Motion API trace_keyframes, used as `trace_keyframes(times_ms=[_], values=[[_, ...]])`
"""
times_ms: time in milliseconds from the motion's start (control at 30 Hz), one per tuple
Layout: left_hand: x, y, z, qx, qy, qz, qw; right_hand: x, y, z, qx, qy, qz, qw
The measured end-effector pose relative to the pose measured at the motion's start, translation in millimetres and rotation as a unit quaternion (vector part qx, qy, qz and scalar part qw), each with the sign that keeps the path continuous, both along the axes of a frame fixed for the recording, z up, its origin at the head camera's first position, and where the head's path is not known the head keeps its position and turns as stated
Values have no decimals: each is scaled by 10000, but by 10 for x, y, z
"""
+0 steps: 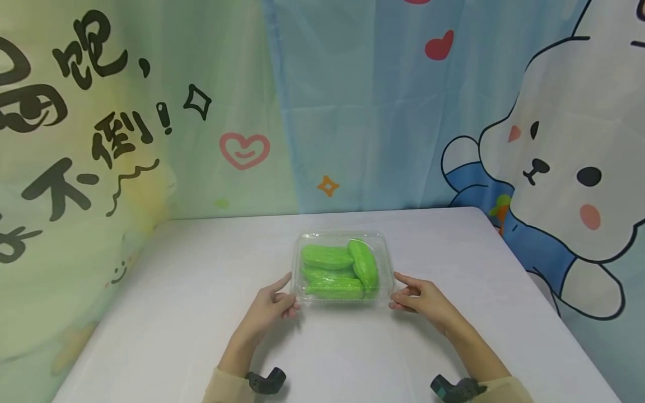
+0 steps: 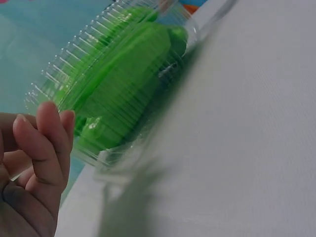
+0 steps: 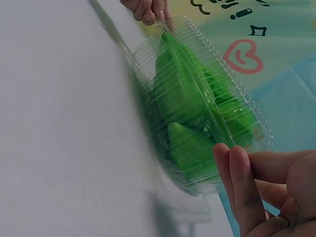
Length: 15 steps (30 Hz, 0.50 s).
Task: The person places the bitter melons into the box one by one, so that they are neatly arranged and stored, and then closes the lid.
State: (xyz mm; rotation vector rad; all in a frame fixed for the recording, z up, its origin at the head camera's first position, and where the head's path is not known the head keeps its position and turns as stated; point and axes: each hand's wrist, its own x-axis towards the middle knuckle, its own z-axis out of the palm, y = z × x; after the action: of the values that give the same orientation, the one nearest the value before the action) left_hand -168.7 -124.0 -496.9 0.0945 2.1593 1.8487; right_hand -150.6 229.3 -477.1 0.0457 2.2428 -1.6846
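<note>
- Left hand [image 1: 272,307] at the left near corner of the clear plastic box [image 1: 342,268]; fingers lightly curled, tips at the rim. Real pinch or just contact: can't tell, the left wrist view shows the fingers [image 2: 47,143] just short of the ribbed wall.
- Right hand [image 1: 420,299] at the right near corner, fingers nearly straight, tips against the rim; not wrapped round it.
- Box sits on the white table [image 1: 176,313], mid-table, lid closed.
- Inside: green bumpy cucumber-like pieces [image 1: 335,268]. Exact count unclear, lower ones overlap and the ribbing blurs them.
- Forearms cut off at the near edge.
- Cartoon backdrop [image 1: 554,168] behind the far edge.
</note>
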Motion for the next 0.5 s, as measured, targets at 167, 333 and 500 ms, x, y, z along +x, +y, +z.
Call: trace_keyframes(times_ms=[167,333,500], values=[[-2,8,-40,111,4,117,9999,20,-13,-17,-144,-124,-85,9998],[-11,12,-171,404,18,207,9990,24,-31,-8,-210,-140,-57,9997],[-31,29,-211,469,64,138,9988,10,-11,6,-249,-175,-62,9995]])
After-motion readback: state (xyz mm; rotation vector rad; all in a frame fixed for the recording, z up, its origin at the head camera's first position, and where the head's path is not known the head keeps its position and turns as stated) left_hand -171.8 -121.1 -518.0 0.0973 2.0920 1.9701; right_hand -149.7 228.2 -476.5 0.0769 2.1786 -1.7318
